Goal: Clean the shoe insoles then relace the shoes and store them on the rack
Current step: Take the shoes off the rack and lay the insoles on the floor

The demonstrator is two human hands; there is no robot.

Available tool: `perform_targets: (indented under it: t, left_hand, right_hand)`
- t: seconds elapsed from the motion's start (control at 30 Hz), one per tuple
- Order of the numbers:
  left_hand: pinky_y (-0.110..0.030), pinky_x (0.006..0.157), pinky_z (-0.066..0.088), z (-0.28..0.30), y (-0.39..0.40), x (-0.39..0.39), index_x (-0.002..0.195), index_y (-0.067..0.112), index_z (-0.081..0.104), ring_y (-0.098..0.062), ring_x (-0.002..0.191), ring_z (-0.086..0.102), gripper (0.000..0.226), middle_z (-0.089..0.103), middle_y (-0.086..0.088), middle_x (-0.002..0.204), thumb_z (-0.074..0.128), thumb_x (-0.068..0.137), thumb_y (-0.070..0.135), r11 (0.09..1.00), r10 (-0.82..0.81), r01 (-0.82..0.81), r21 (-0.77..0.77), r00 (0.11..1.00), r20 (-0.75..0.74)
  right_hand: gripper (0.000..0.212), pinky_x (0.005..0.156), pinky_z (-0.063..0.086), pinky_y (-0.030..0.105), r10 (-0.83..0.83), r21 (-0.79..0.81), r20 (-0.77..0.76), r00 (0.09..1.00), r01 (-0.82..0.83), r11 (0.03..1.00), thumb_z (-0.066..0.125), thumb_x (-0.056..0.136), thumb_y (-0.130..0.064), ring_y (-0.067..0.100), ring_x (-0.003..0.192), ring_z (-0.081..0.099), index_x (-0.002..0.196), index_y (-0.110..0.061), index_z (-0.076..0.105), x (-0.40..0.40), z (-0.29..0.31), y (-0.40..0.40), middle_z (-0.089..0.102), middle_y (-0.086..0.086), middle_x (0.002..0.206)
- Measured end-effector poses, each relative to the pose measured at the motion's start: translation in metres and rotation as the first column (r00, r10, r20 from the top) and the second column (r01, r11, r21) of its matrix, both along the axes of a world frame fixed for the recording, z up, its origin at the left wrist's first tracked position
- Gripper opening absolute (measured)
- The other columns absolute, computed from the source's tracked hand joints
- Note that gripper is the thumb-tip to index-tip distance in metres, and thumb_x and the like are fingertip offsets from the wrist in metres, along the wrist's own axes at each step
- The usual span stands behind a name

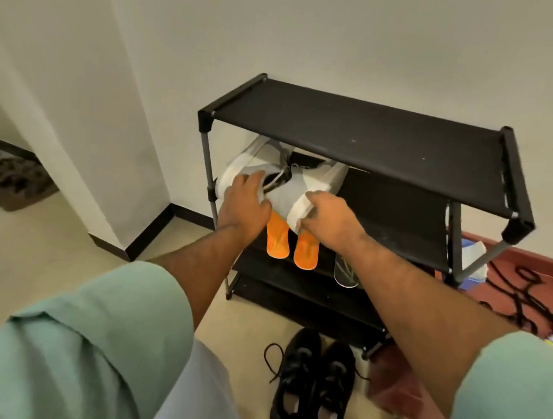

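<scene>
Black fabric covers the shelves of the rack (363, 129), which stands against the pale wall and is the largest thing here. Its top shelf has nothing on it. On the second shelf, at the left end, two grey and white shoes are held side by side, heels toward the person and toes pointing in under the top shelf. I judge that this is the storing step, so the task looks to be near its end for this pair. The heels are out past the front edge, so the shoes seem not fully pushed in yet.

The left shoe (243, 171) has a white sole edge and a grey knit upper. The left hand (246, 202) lies over its heel and opening with the fingers curled around the collar. The right shoe (305, 186) looks the same, and dark laces (281, 172) show between the two, loose at the openings. I cannot tell if the lacing is finished, and the insoles inside are hidden, so the cleaning cannot be confirmed. The right hand (324, 214) grips the heel of the right shoe, its fingers bent around the white heel band.

One shelf lower, a pair of orange slippers (293, 245) lies just under the hands. On the floor in front of the rack stands a pair of black shoes (313, 389), one lace trailing to the left. Whether this pair is part of the task, I cannot say.
</scene>
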State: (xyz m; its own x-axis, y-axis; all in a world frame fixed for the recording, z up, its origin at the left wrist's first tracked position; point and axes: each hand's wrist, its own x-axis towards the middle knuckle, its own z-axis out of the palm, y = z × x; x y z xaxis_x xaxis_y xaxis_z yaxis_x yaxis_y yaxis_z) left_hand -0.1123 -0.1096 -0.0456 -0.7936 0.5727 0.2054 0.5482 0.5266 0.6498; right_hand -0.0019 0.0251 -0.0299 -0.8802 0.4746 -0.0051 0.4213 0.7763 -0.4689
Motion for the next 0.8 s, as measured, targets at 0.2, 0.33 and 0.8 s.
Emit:
perform_targets:
  t: [0.2, 0.33, 0.8]
  left_hand:
    - [-0.067, 0.115, 0.009, 0.0, 0.018, -0.067, 0.153, 0.044, 0.014, -0.048, 0.147, -0.01, 0.088, -0.014, -0.007, 0.164, 0.063, 0.09, 0.007, 0.618, -0.372, 0.038, -0.785, 0.894, -0.25]
    - [-0.066, 0.114, 0.021, -0.002, 0.028, -0.093, 0.15, 0.036, 0.023, -0.059, 0.143, 0.005, 0.087, -0.007, -0.016, 0.163, 0.072, 0.084, 0.006, 0.554, -0.453, -0.039, -0.832, 0.824, -0.34]
    - [-0.022, 0.094, 0.04, 0.025, -0.066, -0.021, 0.141, 0.022, 0.052, -0.01, 0.122, 0.052, 0.077, 0.044, 0.007, 0.152, 0.082, 0.074, 0.046, 0.879, -0.41, 0.394, -0.268, 0.912, -0.007]
  right_hand:
    - [0.09, 0.109, 0.019, 0.065, 0.065, 0.247, 0.38, 0.923, -0.168, 0.954, 0.069, 0.079, -0.044, 0.044, 0.143, 0.005, 0.149, -0.039, 0.014, -0.068, -0.001, 0.008, 0.003, 0.009, 0.158]
    - [0.101, 0.101, 0.015, 0.077, -0.028, 0.31, 0.519, 0.855, -0.158, 0.937, 0.075, 0.077, -0.034, 0.05, 0.141, -0.011, 0.148, -0.045, 0.003, -0.087, -0.005, 0.0, -0.022, 0.006, 0.157]
    - [0.06, 0.074, 0.042, 0.03, -0.146, -0.059, 0.074, 0.986, 0.151, 0.987, 0.085, 0.063, -0.038, 0.017, 0.092, 0.056, 0.112, -0.024, 0.052, 0.044, 0.036, -0.021, 0.06, -0.004, 0.102]
